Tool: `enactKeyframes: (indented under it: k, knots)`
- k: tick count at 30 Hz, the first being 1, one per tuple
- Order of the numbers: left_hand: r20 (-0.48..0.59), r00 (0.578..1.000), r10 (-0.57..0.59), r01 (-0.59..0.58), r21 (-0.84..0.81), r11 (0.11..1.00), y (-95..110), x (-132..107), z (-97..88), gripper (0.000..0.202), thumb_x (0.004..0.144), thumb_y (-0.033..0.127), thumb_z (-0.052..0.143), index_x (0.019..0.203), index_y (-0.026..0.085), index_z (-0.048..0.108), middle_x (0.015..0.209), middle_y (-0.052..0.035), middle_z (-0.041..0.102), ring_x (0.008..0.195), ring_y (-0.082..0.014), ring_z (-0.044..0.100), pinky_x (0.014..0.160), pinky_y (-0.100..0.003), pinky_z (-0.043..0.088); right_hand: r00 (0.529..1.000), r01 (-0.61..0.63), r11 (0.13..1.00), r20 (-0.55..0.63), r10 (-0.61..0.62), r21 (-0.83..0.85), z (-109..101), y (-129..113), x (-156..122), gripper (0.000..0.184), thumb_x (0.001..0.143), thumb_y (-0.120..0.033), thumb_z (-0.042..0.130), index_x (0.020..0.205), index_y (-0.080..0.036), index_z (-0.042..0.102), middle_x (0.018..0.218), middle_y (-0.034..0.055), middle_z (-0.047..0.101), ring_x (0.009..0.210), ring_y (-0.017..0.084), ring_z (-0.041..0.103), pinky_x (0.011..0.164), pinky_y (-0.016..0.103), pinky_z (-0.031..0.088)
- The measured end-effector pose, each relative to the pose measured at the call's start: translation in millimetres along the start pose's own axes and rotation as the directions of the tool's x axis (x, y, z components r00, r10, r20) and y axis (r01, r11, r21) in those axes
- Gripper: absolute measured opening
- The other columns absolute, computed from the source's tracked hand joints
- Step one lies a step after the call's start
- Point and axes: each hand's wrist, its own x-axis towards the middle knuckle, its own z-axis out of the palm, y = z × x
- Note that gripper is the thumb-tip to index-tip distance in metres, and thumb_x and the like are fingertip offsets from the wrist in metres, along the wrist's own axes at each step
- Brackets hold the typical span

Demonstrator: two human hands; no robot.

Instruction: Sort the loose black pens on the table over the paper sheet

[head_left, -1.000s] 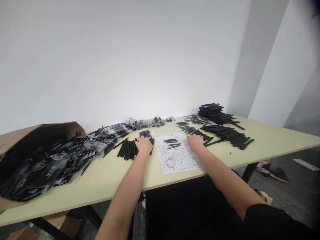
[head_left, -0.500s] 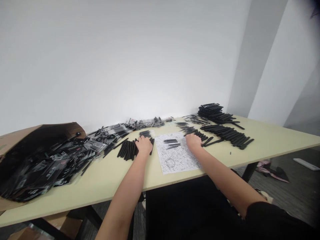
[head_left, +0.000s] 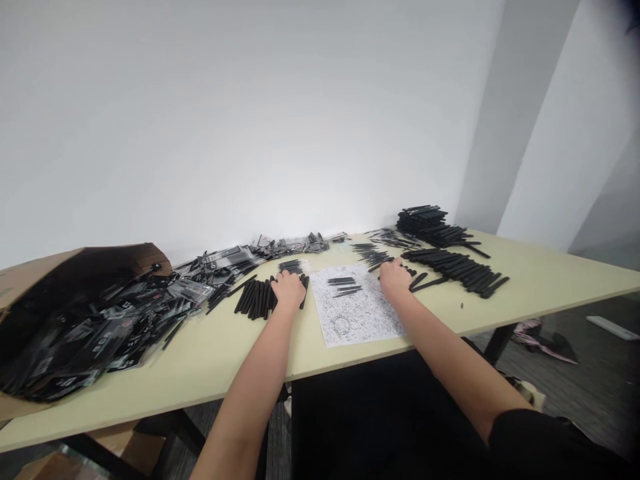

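Observation:
My left hand (head_left: pixel 289 289) lies over a row of black pen-like sticks (head_left: pixel 254 298), its fingers apart and touching them. To the right, my right hand (head_left: pixel 395 277) is bent down among more black sticks (head_left: pixel 418 280) by the paper's right edge. Its fingertips are hidden, so what they grip cannot be made out. Between the hands lies a white sheet (head_left: pixel 360 327) covered in scribbles. Several thin dark refills or rods (head_left: pixel 345 287) rest on its upper part.
On the left, a cardboard box (head_left: pixel 85 257) spills black printed packets (head_left: pixel 105 340). Clear plastic sleeves (head_left: pixel 235 259) run along the wall. At right are a row of black sticks (head_left: pixel 455 269) and a stacked pile (head_left: pixel 423 221). Thin rods (head_left: pixel 370 253) lie beyond the sheet.
My right hand has moved slightly right and away from me, off the sheet's edge and over the black sticks. My left hand has stayed in place.

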Motion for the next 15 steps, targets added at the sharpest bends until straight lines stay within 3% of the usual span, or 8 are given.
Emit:
enactKeyframes:
  k: [7, 15]
  knots:
    - [-0.008, 1.0, -0.001, 0.001, 0.006, 1.0, 0.0, -0.1, 0.1, 0.034, 0.087, 0.027, 0.044, 0.109, 0.014, 0.067, 0.12, -0.0176, 0.057, 0.113, -0.0301, 0.05, 0.087, -0.043, 0.042, 0.996, -0.005, 1.0, -0.085, 0.007, 0.015, 8.4, 0.6, 1.3, 0.037, 0.091, -0.006, 0.036, 0.107, -0.008, 0.07, 0.122, 0.0236, 0.047, 0.111, 0.031, 0.05, 0.074, 0.035, 0.053]
    - [-0.017, 1.0, -0.003, 0.003, 0.004, 1.0, 0.5, -0.8, 0.6, 0.033, 0.088, 0.026, 0.044, 0.108, 0.014, 0.067, 0.119, -0.0178, 0.058, 0.112, -0.0299, 0.05, 0.087, -0.043, 0.042, 0.98, -0.003, 0.998, -0.196, 0.016, 0.067, 15.1, 2.6, 5.2, 0.043, 0.089, -0.005, 0.029, 0.105, -0.004, 0.07, 0.123, 0.0274, 0.046, 0.107, 0.033, 0.049, 0.067, 0.038, 0.054]
